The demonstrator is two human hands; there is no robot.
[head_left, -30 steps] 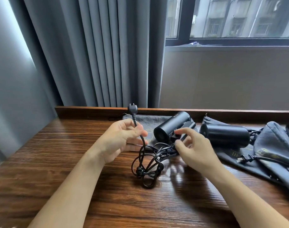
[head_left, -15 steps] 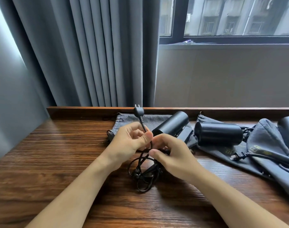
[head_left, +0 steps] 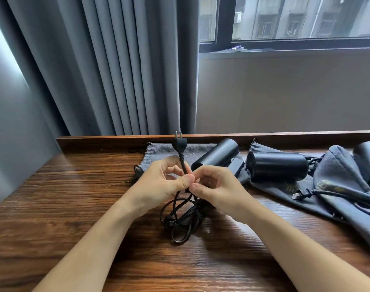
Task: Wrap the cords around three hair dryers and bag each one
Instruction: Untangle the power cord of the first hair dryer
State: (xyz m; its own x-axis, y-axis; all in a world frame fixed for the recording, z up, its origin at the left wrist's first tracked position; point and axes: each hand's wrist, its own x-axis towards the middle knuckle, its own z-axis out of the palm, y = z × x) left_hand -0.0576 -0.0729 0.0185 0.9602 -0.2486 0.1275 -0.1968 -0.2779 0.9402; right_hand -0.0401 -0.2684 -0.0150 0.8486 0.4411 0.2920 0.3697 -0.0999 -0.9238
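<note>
Head view: both hands meet over the wooden table (head_left: pixel 74 207). Left hand (head_left: pixel 158 186) pinches the cord (head_left: pixel 183 165) just below the upright plug (head_left: pixel 179 142), thumb pressed to fingers. Right hand (head_left: pixel 215 188) closes its fingertips on the same cord, touching the left thumb. Loose loops (head_left: pixel 179 222) lie tangled beneath. First hair dryer (head_left: pixel 217 153) rests on a grey bag (head_left: pixel 163 152) behind. Advice: free the tangle before winding evenly.
</note>
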